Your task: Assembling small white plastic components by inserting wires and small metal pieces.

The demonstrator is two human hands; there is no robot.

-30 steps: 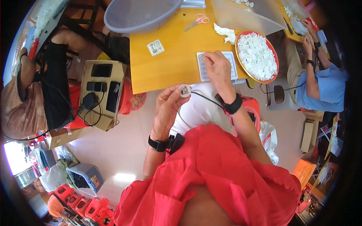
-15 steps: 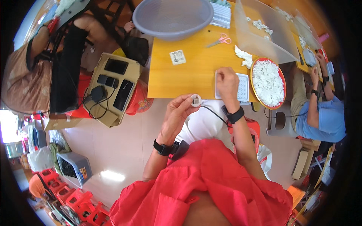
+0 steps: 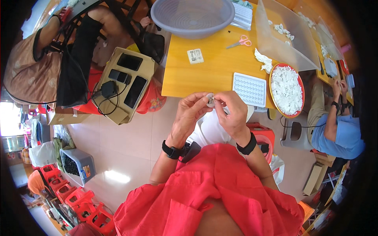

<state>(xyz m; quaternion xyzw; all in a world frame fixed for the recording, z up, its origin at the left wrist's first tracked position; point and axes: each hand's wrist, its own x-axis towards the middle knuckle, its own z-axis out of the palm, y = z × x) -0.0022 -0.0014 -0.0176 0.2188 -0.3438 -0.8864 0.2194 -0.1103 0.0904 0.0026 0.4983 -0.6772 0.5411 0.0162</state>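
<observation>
Just off the table's near edge, my left hand [image 3: 188, 117] pinches a small round whitish disc [image 3: 210, 95] with dark and metallic bits in its middle. My right hand [image 3: 233, 115] meets it from the right, thumb and forefinger closed at the disc's edge; anything tiny between those fingertips is too small to make out. Beyond my right hand lies a white compartmented tray [image 3: 249, 89] on the yellow table [image 3: 204, 76]. Beside that tray is a red-rimmed round dish [image 3: 286, 89] heaped with small white pieces.
Pink-handled scissors [image 3: 239, 42], a printed square card [image 3: 195, 56] and a crumpled white cloth [image 3: 263, 60] lie on the table. Farther back are a grey basin [image 3: 193, 17] and a translucent bin [image 3: 289, 35]. A cardboard box lid [image 3: 125, 88] with phones is left; a blue-shirted person [image 3: 338, 131] sits right.
My right hand has moved from above the white tray, down and left, to meet the disc in my left hand. The view has shifted slightly, and the tray is now uncovered.
</observation>
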